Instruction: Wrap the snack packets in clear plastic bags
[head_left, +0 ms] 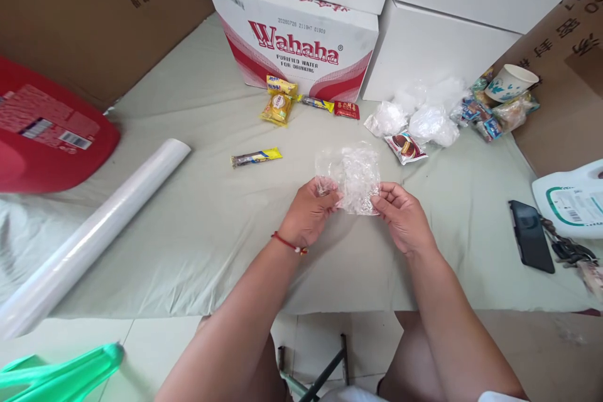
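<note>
Between my two hands is a crinkled clear plastic bag, held just above the cloth-covered table. My left hand, with a red string bracelet at the wrist, pinches its left lower edge. Fingers and thumb of my right hand close on its right lower edge. Left of the bag lies a yellow and dark snack stick. A wrapped chocolate pie rests to the right, by several bundles of clear plastic. Farther back are yellow snack packets, another snack stick and a small red packet.
A Wahaha water carton and white boxes stand behind. On the left are a plastic film roll and a red container. A paper cup, phone, keys and white jug are on the right.
</note>
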`<move>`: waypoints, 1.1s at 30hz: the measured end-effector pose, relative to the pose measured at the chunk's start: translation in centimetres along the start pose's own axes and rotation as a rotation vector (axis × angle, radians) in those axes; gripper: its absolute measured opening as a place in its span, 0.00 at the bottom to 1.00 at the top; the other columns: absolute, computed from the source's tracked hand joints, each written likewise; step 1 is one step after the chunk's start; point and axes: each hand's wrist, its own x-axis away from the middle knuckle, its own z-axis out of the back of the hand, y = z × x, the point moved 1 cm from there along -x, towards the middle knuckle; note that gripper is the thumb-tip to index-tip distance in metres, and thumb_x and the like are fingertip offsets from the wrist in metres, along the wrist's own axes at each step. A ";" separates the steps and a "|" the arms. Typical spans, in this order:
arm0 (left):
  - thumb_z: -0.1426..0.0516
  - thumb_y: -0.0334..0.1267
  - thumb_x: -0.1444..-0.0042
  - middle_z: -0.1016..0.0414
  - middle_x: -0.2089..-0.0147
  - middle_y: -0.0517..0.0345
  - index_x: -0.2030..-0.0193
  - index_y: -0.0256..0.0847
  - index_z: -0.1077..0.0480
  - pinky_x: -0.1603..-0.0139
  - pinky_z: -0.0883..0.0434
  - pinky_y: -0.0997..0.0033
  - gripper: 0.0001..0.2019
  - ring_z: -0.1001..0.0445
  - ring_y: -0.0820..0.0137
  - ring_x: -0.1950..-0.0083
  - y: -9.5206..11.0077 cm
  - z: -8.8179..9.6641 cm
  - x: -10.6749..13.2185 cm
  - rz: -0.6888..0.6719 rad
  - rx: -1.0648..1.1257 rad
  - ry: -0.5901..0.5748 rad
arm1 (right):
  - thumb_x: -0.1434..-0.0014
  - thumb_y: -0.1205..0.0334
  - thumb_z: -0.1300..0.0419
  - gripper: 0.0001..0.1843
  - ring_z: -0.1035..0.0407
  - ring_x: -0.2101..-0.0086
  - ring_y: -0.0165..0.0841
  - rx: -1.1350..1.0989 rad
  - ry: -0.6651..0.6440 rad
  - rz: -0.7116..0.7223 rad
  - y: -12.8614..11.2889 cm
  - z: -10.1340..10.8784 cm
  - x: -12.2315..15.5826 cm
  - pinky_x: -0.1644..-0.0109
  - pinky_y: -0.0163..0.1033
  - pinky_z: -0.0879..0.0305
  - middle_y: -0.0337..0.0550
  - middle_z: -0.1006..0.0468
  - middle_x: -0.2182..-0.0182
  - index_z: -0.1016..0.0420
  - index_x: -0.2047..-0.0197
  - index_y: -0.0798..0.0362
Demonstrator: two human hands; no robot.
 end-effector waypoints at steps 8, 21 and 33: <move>0.29 0.31 0.65 0.28 0.68 0.62 0.66 0.37 0.24 0.66 0.34 0.73 0.16 0.33 0.77 0.70 2.1 1.9 -0.2 0.083 -0.043 -0.045 | 0.54 0.52 0.22 0.16 0.36 0.71 0.28 -0.040 -0.007 -0.027 -1.3 1.3 -0.1 0.67 0.34 0.35 0.35 0.26 0.71 0.17 0.64 0.49; 0.42 0.40 0.37 0.21 0.43 0.50 0.40 0.44 0.30 0.36 0.35 0.53 0.19 0.27 0.59 0.40 0.8 0.6 1.0 -0.676 -0.778 0.174 | 0.46 0.51 0.26 0.11 0.36 0.68 0.30 0.043 -0.120 0.090 -0.7 0.1 0.6 0.62 0.36 0.36 0.37 0.25 0.68 0.18 0.64 0.47; 0.42 0.30 0.51 0.23 0.68 0.59 0.67 0.43 0.17 0.52 0.31 0.65 0.11 0.27 0.67 0.59 1.7 1.5 0.5 -0.540 -0.473 0.046 | 0.38 0.55 0.32 0.07 0.33 0.63 0.31 0.125 -0.442 0.007 -0.5 -0.2 1.5 0.55 0.38 0.38 0.38 0.25 0.66 0.21 0.63 0.49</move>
